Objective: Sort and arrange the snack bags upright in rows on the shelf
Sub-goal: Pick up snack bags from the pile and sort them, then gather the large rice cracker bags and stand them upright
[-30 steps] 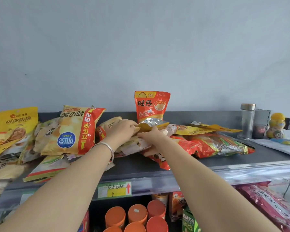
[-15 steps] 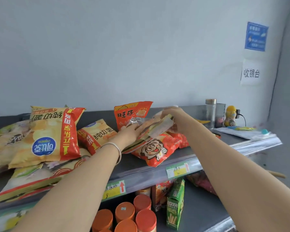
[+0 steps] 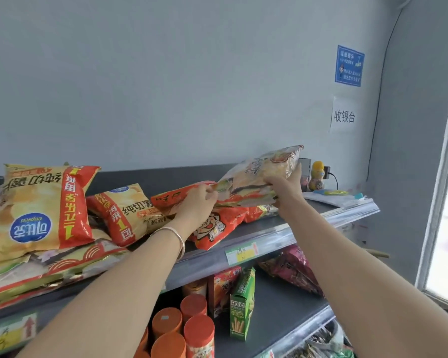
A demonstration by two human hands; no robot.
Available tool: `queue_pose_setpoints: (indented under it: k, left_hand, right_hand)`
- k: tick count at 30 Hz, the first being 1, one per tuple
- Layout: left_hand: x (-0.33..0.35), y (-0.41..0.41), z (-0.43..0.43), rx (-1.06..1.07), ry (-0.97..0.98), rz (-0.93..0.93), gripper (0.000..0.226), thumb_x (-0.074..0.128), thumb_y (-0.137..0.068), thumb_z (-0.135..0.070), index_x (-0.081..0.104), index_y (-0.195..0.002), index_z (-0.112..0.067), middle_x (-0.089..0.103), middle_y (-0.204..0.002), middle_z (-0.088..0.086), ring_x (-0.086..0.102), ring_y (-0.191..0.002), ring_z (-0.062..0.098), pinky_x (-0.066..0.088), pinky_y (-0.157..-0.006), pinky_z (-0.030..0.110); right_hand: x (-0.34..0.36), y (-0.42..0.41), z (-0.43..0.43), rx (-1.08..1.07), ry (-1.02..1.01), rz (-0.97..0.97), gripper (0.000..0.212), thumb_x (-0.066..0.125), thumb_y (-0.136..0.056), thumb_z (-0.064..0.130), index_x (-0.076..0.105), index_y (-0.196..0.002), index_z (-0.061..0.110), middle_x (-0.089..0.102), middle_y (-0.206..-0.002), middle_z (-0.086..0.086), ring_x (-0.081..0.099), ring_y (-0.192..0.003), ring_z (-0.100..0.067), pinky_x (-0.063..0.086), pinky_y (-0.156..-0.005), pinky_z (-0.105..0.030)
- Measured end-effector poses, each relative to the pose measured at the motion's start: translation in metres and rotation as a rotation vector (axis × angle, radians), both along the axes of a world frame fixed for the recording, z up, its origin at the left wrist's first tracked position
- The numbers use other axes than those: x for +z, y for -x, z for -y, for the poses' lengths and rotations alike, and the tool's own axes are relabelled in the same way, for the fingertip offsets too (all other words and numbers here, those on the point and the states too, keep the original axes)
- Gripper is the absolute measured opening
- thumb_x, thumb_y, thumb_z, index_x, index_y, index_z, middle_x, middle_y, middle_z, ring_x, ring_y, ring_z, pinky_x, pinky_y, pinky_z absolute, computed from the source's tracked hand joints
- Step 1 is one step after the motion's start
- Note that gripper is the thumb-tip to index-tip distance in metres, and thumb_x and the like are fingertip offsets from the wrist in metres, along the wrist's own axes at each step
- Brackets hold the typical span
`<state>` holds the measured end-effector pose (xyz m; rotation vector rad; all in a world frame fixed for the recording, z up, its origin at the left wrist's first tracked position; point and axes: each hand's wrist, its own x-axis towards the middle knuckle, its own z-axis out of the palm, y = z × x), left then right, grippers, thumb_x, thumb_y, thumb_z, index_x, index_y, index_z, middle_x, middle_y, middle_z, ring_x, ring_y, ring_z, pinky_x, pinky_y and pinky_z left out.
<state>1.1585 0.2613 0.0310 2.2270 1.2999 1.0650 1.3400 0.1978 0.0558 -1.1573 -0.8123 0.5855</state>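
Both my hands hold a stack of pale yellow snack bags (image 3: 259,174), lifted and tilted over the right part of the top shelf (image 3: 264,232). My right hand (image 3: 285,187) grips the stack's right end from below. My left hand (image 3: 197,202) pinches its left edge. Under the stack lie red cartoon-face bags (image 3: 217,226) flat on the shelf. To the left, a small yellow-and-red chip bag (image 3: 124,213) leans on a big upside-down chip bag (image 3: 36,210), which rests on a pile of flat bags (image 3: 44,267).
A yellow toy bottle (image 3: 317,177), a plug with a cable and papers (image 3: 334,197) sit at the shelf's right end. Below stand orange-lidded cans (image 3: 181,329), a green stick-snack box (image 3: 241,303) and a dark pink bag (image 3: 292,272). A window frame is at the right.
The stack of pale bags has risen and moved right, away from the red bags, with both hands on it. My view has swung right.
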Motion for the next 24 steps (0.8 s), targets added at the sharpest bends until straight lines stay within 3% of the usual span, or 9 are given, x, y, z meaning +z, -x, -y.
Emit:
queue_pose_setpoints:
  k: [2, 4, 5, 8, 13, 16, 18, 20, 24]
  left_hand:
    - [0.008, -0.013, 0.012, -0.071, 0.012, 0.025, 0.044, 0.037, -0.100, -0.035, 0.038, -0.138, -0.014, 0.053, -0.127, 0.005, 0.052, -0.102, 0.018, 0.039, -0.078, 0.030]
    - [0.016, -0.025, 0.023, -0.101, 0.035, 0.077, 0.050, 0.040, -0.099, -0.033, 0.029, -0.145, -0.013, 0.044, -0.141, 0.009, 0.048, -0.120, 0.023, 0.037, -0.088, 0.029]
    - [0.019, -0.030, 0.027, -0.100, 0.054, 0.124, 0.054, 0.041, -0.099, -0.033, 0.024, -0.147, -0.013, 0.038, -0.147, 0.010, 0.042, -0.128, 0.025, 0.036, -0.094, 0.031]
    - [0.026, -0.041, 0.037, -0.071, 0.172, 0.301, 0.066, 0.042, -0.097, -0.041, 0.014, -0.150, -0.014, 0.026, -0.154, 0.010, 0.030, -0.138, 0.029, 0.029, -0.108, 0.041]
    - [0.030, -0.044, 0.047, -0.048, 0.381, 0.534, 0.076, 0.054, -0.085, -0.061, 0.039, -0.138, -0.009, 0.046, -0.139, 0.006, 0.046, -0.121, 0.026, 0.034, -0.098, 0.038]
    - [0.027, -0.030, 0.056, 0.030, 0.240, 0.571, 0.060, 0.063, -0.084, -0.047, 0.045, -0.125, -0.007, 0.055, -0.125, 0.009, 0.051, -0.101, 0.019, 0.039, -0.079, 0.027]
    - [0.025, -0.016, 0.063, 0.066, 0.127, 0.516, 0.058, 0.064, -0.086, -0.041, 0.041, -0.127, -0.009, 0.050, -0.130, 0.009, 0.050, -0.109, 0.020, 0.040, -0.086, 0.029]
    - [0.025, 0.002, 0.069, 0.094, 0.035, 0.467, 0.058, 0.064, -0.086, -0.036, 0.038, -0.131, -0.011, 0.045, -0.135, 0.007, 0.046, -0.121, 0.022, 0.037, -0.096, 0.031]
    - [0.031, 0.043, 0.083, 0.144, -0.043, 0.405, 0.053, 0.063, -0.088, -0.033, 0.038, -0.131, -0.013, 0.045, -0.134, 0.004, 0.043, -0.117, 0.014, 0.033, -0.089, 0.025]
  right_hand:
    - [-0.004, -0.009, 0.008, 0.026, 0.005, -0.072, 0.099, 0.062, -0.087, 0.006, -0.005, -0.153, 0.036, 0.016, -0.160, 0.000, 0.045, -0.129, -0.027, 0.042, -0.103, -0.043]
    - [-0.007, -0.021, 0.018, 0.062, 0.005, -0.096, 0.093, 0.065, -0.088, 0.011, 0.002, -0.154, 0.033, 0.021, -0.159, 0.000, 0.035, -0.138, -0.027, 0.034, -0.110, -0.051]
    - [-0.008, -0.027, 0.025, 0.084, 0.001, -0.098, 0.084, 0.066, -0.088, 0.013, 0.015, -0.153, 0.030, 0.034, -0.152, -0.001, 0.043, -0.133, -0.026, 0.039, -0.106, -0.050]
    - [-0.008, -0.044, 0.045, 0.241, -0.046, -0.133, 0.042, 0.063, -0.090, 0.011, 0.049, -0.129, 0.019, 0.065, -0.119, -0.008, 0.067, -0.095, -0.025, 0.055, -0.075, -0.039]
    - [-0.018, -0.067, 0.060, 0.539, -0.102, -0.133, 0.041, 0.056, -0.093, 0.008, 0.046, -0.131, 0.020, 0.064, -0.119, -0.014, 0.070, -0.088, -0.029, 0.059, -0.066, -0.039]
    - [-0.021, -0.063, 0.055, 0.578, -0.011, -0.072, 0.055, 0.063, -0.083, 0.012, 0.043, -0.134, 0.018, 0.059, -0.125, -0.017, 0.066, -0.099, -0.033, 0.058, -0.073, -0.044]
    - [-0.018, -0.048, 0.048, 0.543, 0.032, -0.045, 0.065, 0.068, -0.075, 0.021, 0.043, -0.135, 0.018, 0.059, -0.128, -0.015, 0.063, -0.108, -0.034, 0.057, -0.081, -0.049]
    - [-0.015, -0.024, 0.042, 0.517, 0.000, -0.074, 0.059, 0.073, -0.080, 0.029, 0.047, -0.132, 0.018, 0.065, -0.121, -0.010, 0.065, -0.106, -0.031, 0.058, -0.076, -0.045]
    - [-0.013, 0.021, 0.031, 0.484, -0.067, -0.158, 0.043, 0.073, -0.083, 0.026, 0.055, -0.122, 0.017, 0.071, -0.110, -0.006, 0.070, -0.096, -0.024, 0.058, -0.075, -0.040]
